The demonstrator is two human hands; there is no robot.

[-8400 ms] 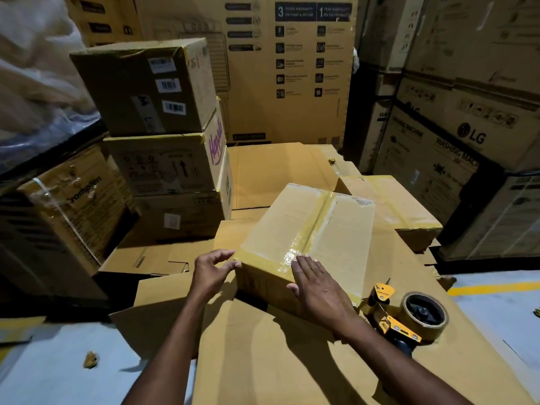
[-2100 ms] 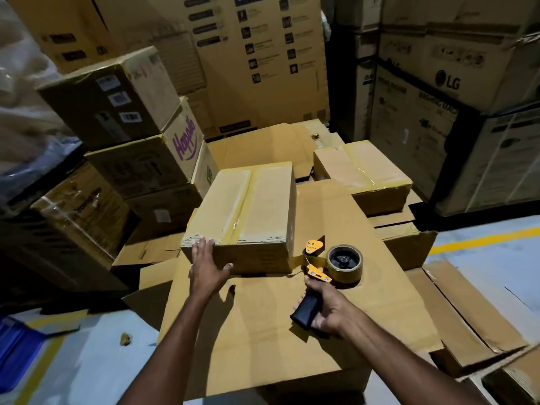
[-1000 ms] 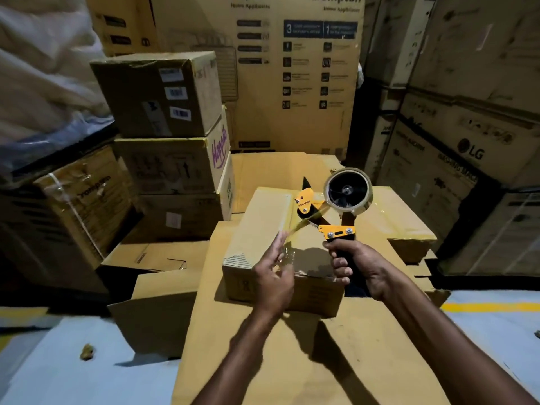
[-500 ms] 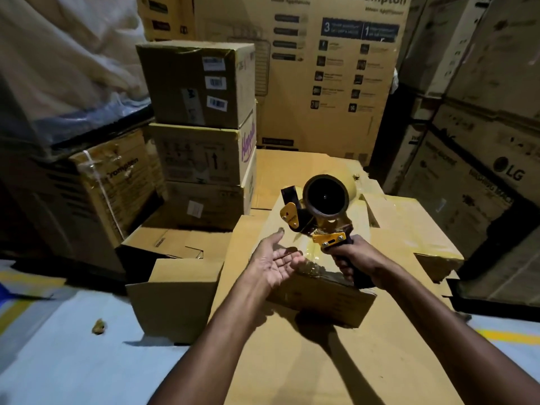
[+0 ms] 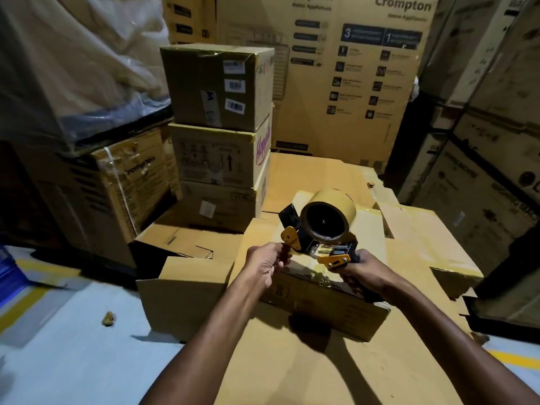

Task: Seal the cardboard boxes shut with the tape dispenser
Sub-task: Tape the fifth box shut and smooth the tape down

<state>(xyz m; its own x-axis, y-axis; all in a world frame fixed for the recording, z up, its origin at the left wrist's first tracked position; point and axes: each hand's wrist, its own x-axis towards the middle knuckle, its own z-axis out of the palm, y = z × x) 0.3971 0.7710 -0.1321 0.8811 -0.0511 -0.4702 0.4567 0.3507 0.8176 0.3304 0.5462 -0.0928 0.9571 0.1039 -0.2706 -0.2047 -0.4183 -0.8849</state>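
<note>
A small cardboard box [image 5: 327,305] lies on a flat sheet of cardboard [image 5: 321,372] in front of me. Above its near top edge I hold the tape dispenser [image 5: 321,229], a yellow and black frame with a roll of brown tape. My right hand [image 5: 358,267] grips its black handle. My left hand [image 5: 267,263] has its fingers curled at the dispenser's front end, pinching the tape end by the yellow tab. The dispenser and my hands hide most of the box's top seam.
A second taped box [image 5: 432,247] lies to the right. Three stacked cartons [image 5: 216,127] stand at the left, with large appliance cartons [image 5: 350,83] behind and on the right. Open empty cartons [image 5: 181,290] lie at the left. Pale floor [image 5: 58,346] shows at lower left.
My left hand has gone from an open palm below the dispenser to pinching at its front end. The dispenser has tipped slightly, its roll facing me.
</note>
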